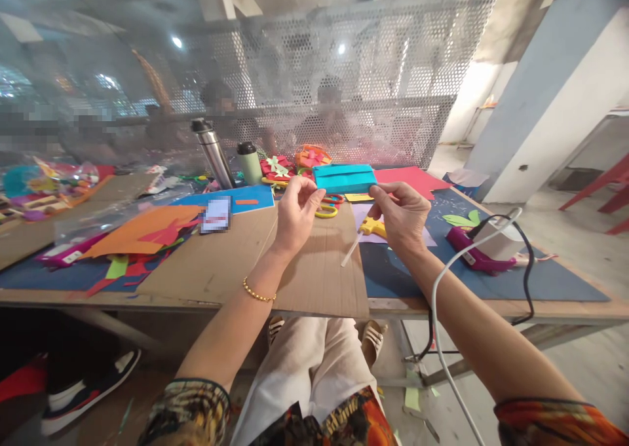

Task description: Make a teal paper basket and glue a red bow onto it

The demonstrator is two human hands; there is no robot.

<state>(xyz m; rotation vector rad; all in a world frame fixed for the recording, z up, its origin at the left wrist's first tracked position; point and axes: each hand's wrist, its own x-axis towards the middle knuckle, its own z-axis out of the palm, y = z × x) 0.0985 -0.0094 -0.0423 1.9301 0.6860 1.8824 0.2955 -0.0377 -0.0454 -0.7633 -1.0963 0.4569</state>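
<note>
A folded piece of turquoise paper [344,179] is held up above the table between my two hands. My left hand [299,211] pinches its lower left corner between thumb and fingers. At the lower right corner my right hand [401,211] grips it the same way. Below the paper lie scissors [328,211] with red and yellow handles, partly hidden. A yellow glue gun [372,227] with a translucent glue stick [352,249] rests beneath my right hand, partly on a lilac sheet. Brown cardboard [314,269] lies under my hands.
To the left are orange paper [142,230], paper scraps and a phone-like item [215,215]. A steel flask [214,154] and green cup [249,164] stand behind. At right, a purple power strip [479,249] trails cables, one white cable [437,315] crossing my right forearm. Perforated metal screen [344,73] rises behind.
</note>
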